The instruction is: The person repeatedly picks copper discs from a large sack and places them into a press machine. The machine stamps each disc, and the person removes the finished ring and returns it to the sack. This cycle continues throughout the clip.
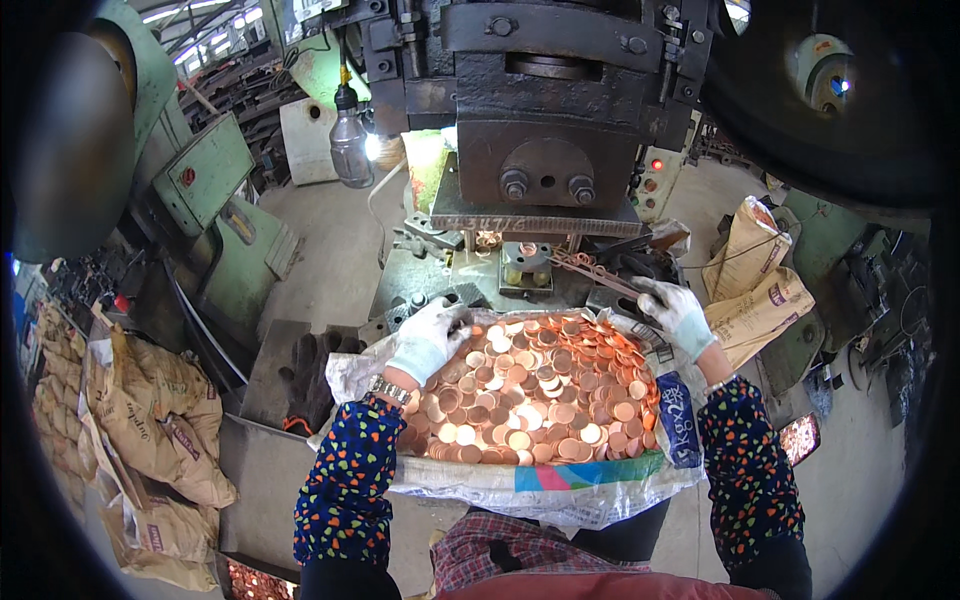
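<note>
A heap of round copper discs [530, 390] fills an open white woven sack [440, 478] in front of me. My left hand [432, 338], in a white glove, is at the heap's left edge with its fingers curled together; what they hold, if anything, is hidden. My right hand [676, 315], also gloved, grips long metal tweezers [610, 280] beyond the heap's right side. The tweezers point left toward the small die block [526, 266] under the press ram [546, 170]. Several copper rings [582, 262] lie beside the die, by the tweezers' tips.
A clear bottle [350, 150] hangs left of the press. Brown paper sacks [160, 420] stack at the left, and more sacks [755, 290] stand at the right. Dark gloves [312, 375] lie left of the heap. A red light glows on the control panel [656, 180].
</note>
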